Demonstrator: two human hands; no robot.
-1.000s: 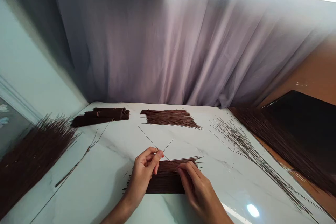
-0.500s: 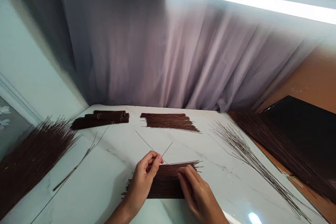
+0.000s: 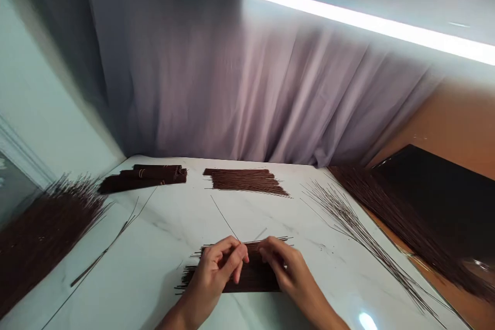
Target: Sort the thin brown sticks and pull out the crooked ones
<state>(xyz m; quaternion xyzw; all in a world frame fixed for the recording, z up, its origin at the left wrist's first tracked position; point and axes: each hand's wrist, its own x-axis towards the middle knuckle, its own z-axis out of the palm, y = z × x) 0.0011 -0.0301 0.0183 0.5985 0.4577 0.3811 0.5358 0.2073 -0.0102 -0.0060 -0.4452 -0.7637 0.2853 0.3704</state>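
Between the thumb and fingers of my left hand (image 3: 222,268) is a thin dark stick (image 3: 224,216), one end slanting up and away to the left. My right hand (image 3: 284,263) is close by on the right, thumb and fingertips pinched together; what they hold, if anything, is too fine to make out. A faint blurred strand shows just above the fingers. Below both hands lies a flat layer of dark brown sticks (image 3: 255,281) set side by side, its ragged left ends sticking out past my left wrist. My hands cover much of its middle.
Farther back on the white marbled table (image 3: 174,247) lie a second flat stick layer (image 3: 243,180) and tied dark rolls (image 3: 154,175). A brown stick pile (image 3: 50,232) and a few loose strands (image 3: 104,252) are left. Loose thin sticks (image 3: 359,232) and a long dark bundle (image 3: 406,221) lie right.
My left hand has moved slightly right and down, the right hand slightly up, bringing their fingertips closer. The crossing strand above the left fingers has shifted right and blurred. The view tilts slightly.
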